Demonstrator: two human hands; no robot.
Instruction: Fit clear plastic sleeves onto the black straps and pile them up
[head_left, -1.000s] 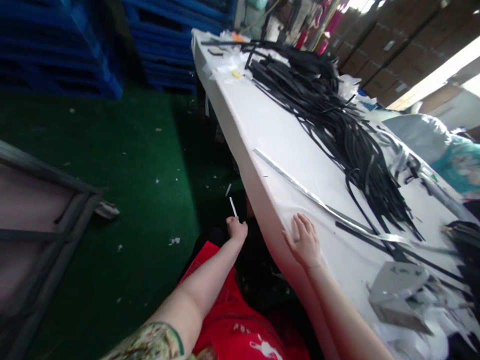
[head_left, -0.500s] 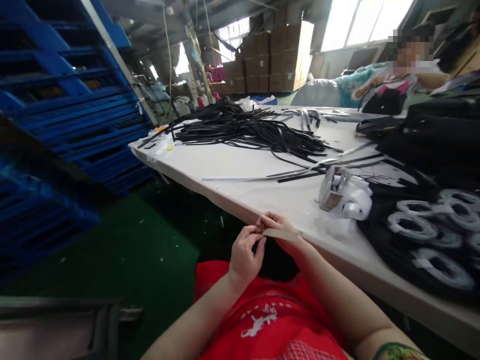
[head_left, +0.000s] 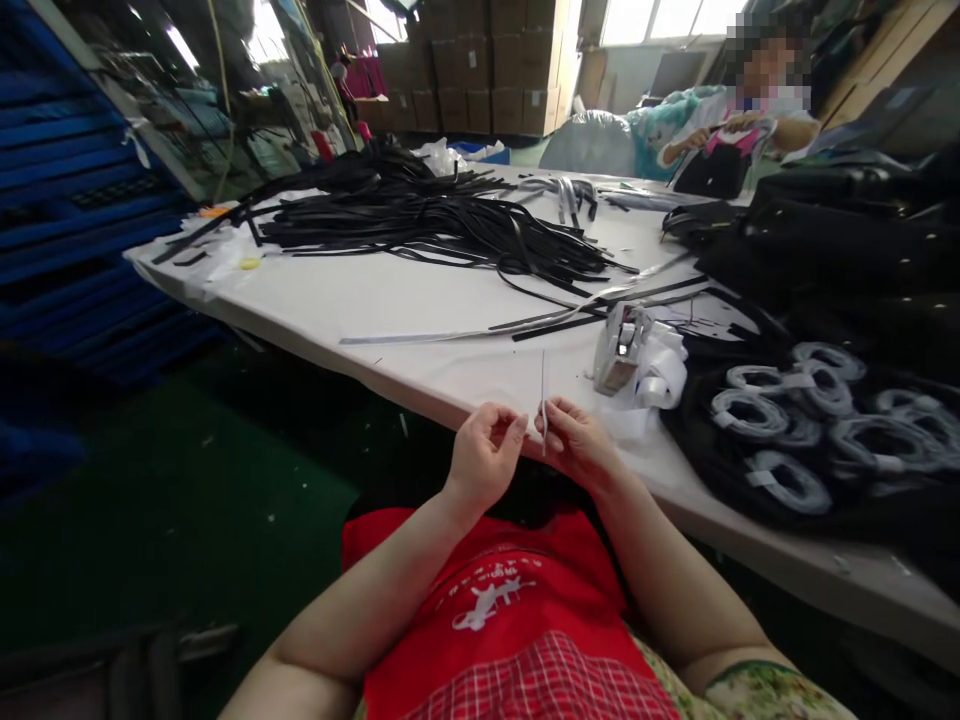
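My right hand [head_left: 577, 443] pinches a thin pale strip [head_left: 543, 400] that stands upright at the near edge of the white table [head_left: 420, 310]. My left hand [head_left: 484, 462] hovers just left of it, fingers curled with thumb and forefinger close together and nothing plainly in them. Both hands are in front of my red apron. A white tape dispenser [head_left: 634, 355] stands on the table just beyond my right hand.
A heap of long black straps [head_left: 420, 220] covers the table's far middle. A long silver strip [head_left: 465, 333] lies across it. Black goods with several white coiled bundles [head_left: 795, 420] lie at right. A co-worker [head_left: 720, 120] sits at the far right. Blue pallets [head_left: 67, 200] stand left, above green floor.
One second ago my left hand held the strip low by the floor and my right lay flat on the table. Both hands then met at the table edge; the strip now stands upright in my right hand.
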